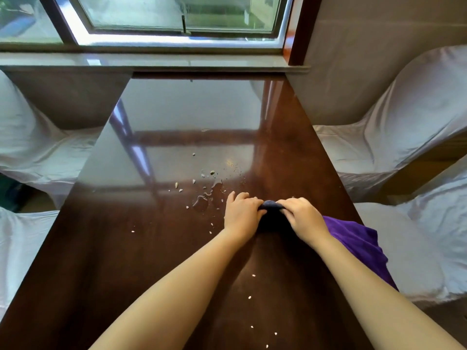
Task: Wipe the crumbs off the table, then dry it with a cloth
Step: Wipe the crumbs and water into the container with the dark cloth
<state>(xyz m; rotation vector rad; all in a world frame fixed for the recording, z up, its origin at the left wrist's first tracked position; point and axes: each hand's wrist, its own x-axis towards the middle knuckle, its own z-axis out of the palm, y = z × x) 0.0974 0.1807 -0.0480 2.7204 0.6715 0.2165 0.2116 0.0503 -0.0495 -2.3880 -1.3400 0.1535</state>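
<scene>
Both hands, left hand (241, 213) and right hand (304, 219), clamp the bunched dark purple cloth (271, 218); pale crumbs (177, 184) lie at ten o'clock on the glossy brown wooden table (126, 248).

No text, label, brand, number or sign can be read anywhere in this view, on any surface or any item in it.

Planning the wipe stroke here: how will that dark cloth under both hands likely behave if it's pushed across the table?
The dark cloth looks soft and bunched between the left hand and right hand, so it will probably fold, not slide flat. The glossy table likely offers little drag, though the water puddle may soak in.
</scene>
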